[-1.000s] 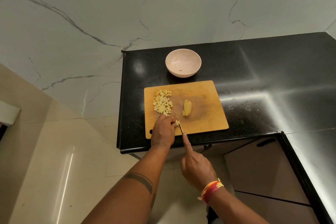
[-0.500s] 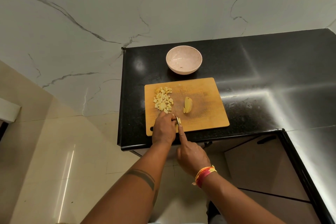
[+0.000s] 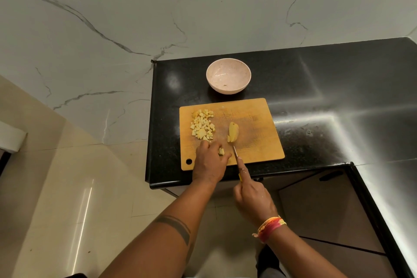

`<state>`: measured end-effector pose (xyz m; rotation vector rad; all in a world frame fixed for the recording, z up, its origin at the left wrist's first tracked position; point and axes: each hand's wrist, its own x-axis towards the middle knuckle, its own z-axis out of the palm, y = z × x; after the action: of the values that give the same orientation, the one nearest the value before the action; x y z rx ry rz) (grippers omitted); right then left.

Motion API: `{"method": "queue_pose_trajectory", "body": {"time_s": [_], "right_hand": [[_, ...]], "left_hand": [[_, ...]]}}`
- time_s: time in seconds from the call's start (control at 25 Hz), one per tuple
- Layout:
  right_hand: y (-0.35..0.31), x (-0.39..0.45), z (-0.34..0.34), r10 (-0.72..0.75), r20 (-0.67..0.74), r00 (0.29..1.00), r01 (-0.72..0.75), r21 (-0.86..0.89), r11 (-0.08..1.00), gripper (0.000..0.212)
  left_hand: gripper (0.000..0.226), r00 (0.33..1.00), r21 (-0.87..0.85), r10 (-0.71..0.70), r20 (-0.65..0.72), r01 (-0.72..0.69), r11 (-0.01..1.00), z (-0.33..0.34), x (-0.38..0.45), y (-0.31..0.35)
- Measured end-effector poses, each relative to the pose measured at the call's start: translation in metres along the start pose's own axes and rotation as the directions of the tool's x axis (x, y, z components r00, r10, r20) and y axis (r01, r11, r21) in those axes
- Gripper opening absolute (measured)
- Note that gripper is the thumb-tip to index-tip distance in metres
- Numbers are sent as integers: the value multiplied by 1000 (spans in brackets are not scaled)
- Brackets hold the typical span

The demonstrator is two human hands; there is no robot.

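Two hands at near edge of cutting board: left hand pinching cut cubes to hold them together, right hand clamped on knife, forefinger along spine for control, tip just short of uncut wedge mid-board; diced pile parked board-left, clear of blade.

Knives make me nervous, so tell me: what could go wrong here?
The knife in the right hand has its blade close beside the left hand, whose fingers pinch a small piece; a slip might nick them. The cutting board lies near the front edge of the counter, so cut bits might roll off.
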<state>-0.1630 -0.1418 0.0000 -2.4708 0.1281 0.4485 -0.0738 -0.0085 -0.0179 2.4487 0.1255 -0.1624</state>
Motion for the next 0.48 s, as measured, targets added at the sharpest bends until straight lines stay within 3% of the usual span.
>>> {"method": "queue_pose_trajectory", "body": {"time_s": [0.12, 0.32, 0.48], "right_hand": [[4, 5, -2, -9, 39, 999, 9, -10, 1000, 82], [0, 11, 4, -12, 66, 998, 13, -25, 1000, 83], [-8, 9, 11, -21, 88, 996, 25, -49, 998, 83]], "left_hand": [[29, 997, 129, 76, 28, -79, 989, 0, 4, 2], [28, 980, 112, 170, 107, -181, 977, -9, 12, -8], [34, 989, 99, 145, 34, -148, 984, -9, 5, -15]]}}
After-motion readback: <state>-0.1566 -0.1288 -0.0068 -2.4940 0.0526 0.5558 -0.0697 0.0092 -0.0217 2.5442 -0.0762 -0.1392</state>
